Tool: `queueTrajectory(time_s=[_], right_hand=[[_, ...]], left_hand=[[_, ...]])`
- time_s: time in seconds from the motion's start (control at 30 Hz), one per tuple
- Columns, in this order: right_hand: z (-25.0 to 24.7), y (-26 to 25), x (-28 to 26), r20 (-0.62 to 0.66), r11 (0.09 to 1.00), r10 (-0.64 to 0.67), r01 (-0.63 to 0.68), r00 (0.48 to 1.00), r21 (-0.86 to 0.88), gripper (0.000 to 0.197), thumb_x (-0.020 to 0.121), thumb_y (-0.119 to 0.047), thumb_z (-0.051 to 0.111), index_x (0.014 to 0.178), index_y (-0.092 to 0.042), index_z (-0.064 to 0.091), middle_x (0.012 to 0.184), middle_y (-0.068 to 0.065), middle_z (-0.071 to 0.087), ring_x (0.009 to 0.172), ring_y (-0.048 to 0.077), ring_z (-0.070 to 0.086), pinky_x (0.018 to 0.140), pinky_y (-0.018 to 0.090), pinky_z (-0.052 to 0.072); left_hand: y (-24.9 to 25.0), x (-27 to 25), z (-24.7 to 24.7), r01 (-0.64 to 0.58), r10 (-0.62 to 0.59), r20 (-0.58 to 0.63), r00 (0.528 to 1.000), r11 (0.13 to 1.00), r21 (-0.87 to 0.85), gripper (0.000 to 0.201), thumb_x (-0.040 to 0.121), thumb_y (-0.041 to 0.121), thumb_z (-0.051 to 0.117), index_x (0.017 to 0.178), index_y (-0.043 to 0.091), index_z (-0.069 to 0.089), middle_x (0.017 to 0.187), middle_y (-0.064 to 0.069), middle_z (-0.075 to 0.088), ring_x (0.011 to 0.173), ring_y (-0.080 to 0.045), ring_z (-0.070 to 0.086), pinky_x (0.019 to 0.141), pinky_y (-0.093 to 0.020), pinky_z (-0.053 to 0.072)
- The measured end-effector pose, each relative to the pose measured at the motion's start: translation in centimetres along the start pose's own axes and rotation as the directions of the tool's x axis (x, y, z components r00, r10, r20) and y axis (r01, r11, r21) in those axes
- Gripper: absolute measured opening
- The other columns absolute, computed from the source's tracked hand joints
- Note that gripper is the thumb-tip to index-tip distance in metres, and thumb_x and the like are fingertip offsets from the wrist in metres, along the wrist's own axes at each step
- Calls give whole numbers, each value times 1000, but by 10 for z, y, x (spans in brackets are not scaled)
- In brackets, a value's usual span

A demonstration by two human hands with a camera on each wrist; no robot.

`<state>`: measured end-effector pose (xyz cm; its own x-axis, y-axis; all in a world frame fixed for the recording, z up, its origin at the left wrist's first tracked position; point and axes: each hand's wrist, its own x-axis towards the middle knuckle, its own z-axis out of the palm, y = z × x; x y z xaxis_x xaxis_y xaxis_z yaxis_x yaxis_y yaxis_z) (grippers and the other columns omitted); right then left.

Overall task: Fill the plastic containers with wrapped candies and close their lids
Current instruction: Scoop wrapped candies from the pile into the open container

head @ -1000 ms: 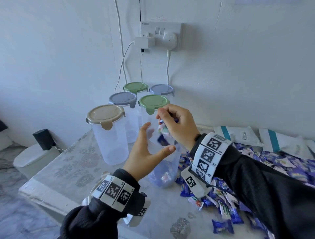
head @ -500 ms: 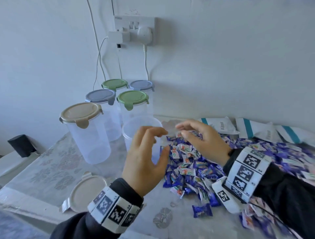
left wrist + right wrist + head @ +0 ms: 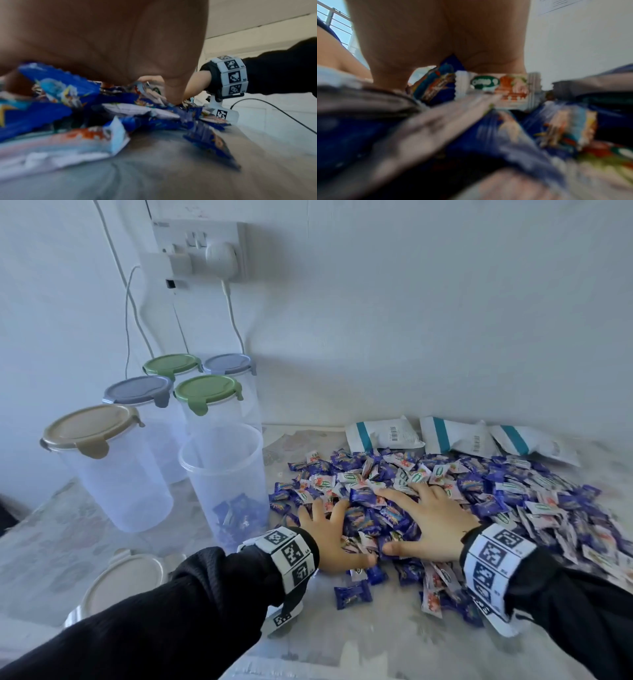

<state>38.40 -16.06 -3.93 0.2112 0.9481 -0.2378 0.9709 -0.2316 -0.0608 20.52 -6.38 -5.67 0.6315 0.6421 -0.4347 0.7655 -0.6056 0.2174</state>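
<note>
**Both hands spread on the candy heap**

The pale patterned bench (image 3: 102,529) carries a broad heap of blue and white wrapped candies (image 3: 513,494) on its right side. Left of the heap stands an open clear plastic container (image 3: 226,474) with a few candies at its bottom, five lidded clear containers (image 3: 109,467) behind it, and a loose beige round lid (image 3: 123,587) nearer the edge. The left hand (image 3: 329,537) and right hand (image 3: 430,523) lie flat on the heap's near-left part, fingers splayed wide, gripping nothing.
</note>
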Motion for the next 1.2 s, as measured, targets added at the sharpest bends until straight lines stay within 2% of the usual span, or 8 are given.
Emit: queueTrajectory(time_s=[0.13, 0.33, 0.57, 0.77, 0.9, 1.0, 1.13, 1.2], right_hand=[[-1, 2, 8, -59, 999, -44, 43, 997, -11, 83, 76, -74, 51, 143, -50, 10, 136, 9, 31, 127, 27, 30, 101, 37, 34], [-9, 3, 13, -153, 991, -65, 82, 986, 110, 57, 83, -61, 53, 133, -40, 36, 109, -1, 37, 91, 15, 44, 68, 26, 36], [-15, 0, 18, -268, 952, -11, 92, 963, 293, 34, 88, -47, 55, 113, -24, 58, 110, 3, 53, 99, 24, 55, 75, 30, 40], [-28, -7, 25, -426, 902, -1, 185, 905, 391, 30, 87, -34, 64, 108, -13, 66, 101, 0, 62, 94, 14, 55, 77, 21, 33], [-42, -18, 30, -538, 855, 11, 271, 843, 442, 22, 84, -28, 69, 98, -11, 69, 84, -4, 62, 78, 14, 56, 68, 14, 36], [-55, -32, 35, -620, 815, 22, 345, 784, 466, 14, 80, -26, 73, 89, -15, 68, 77, -7, 63, 71, 11, 58, 65, 8, 38], [-74, -53, 44, -649, 755, 24, 412, 761, 511, 13, 79, -27, 74, 84, -26, 62, 74, -16, 61, 68, -9, 57, 65, 0, 38], [-83, -66, 47, -670, 723, 9, 458, 742, 517, 13, 79, -27, 74, 83, -26, 61, 74, -20, 60, 68, -17, 55, 64, 0, 38]], left_hand=[[7, 5, 10, 5, 4, -149, 989, 998, 58, 92, 80, 71, 45, 147, 23, 5, 148, -13, 16, 137, -33, 18, 108, -50, 22], [4, 9, 4, 10, -13, -208, 978, 1000, -15, 65, 90, 43, 49, 141, 19, 17, 135, -17, 29, 125, -36, 34, 102, -44, 33], [-9, 11, -18, -119, -1, -305, 952, 920, -374, 29, 97, 34, 43, 116, 12, 38, 118, -16, 44, 95, -30, 54, 81, -34, 46], [-9, -23, -61, -423, 86, -605, 792, 791, -442, 6, 100, 17, 36, 100, 13, 40, 64, 3, 42, 49, -7, 36, 44, -14, 31], [-21, -61, -106, -601, 101, -821, 562, 732, -321, 3, 98, 10, 41, 97, 13, 39, 57, 5, 39, 40, -3, 39, 41, -12, 31], [-41, -82, -133, -609, 53, -898, 436, 753, -251, 9, 96, 7, 43, 97, 14, 37, 56, -2, 42, 43, -16, 45, 41, -18, 35], [-72, -87, -146, -545, -31, -915, 402, 795, -267, 8, 97, 8, 42, 99, 13, 36, 57, -10, 48, 45, -22, 52, 40, -14, 38], [-85, -81, -143, -496, -52, -895, 443, 817, -293, 8, 97, 9, 43, 99, 13, 37, 61, -10, 49, 44, -21, 50, 42, -12, 38]])
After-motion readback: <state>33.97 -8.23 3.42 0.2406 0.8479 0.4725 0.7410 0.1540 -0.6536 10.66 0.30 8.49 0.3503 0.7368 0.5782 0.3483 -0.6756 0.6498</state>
